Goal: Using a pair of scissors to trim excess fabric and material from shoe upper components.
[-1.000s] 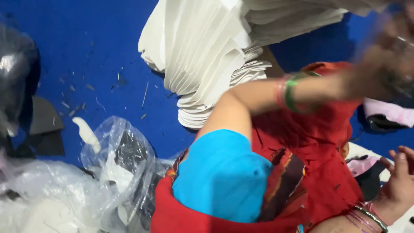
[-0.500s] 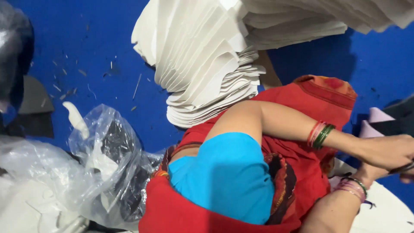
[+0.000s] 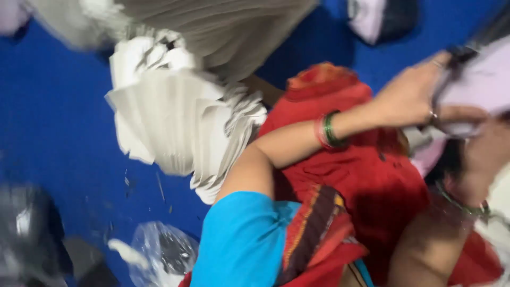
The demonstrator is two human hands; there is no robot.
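though blurred, left hand [image 3: 411,98] seemingly gripping pale fabric [image 3: 478,85]

I seem to be sitting on the floor of a small workshop, though the view is blurred. A bright blue floor covering [image 3: 58,133] lies under me, strewn with tiny pale offcuts [image 3: 159,186]. Tall fanned stacks of white cut sheets [image 3: 175,122] rise beside my knee, and crumpled clear plastic bags [image 3: 159,255] lie nearby.

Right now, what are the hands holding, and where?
Left hand grips the edge of a pale lilac fabric piece. Right hand is blurred beneath it; its hold cannot be told.
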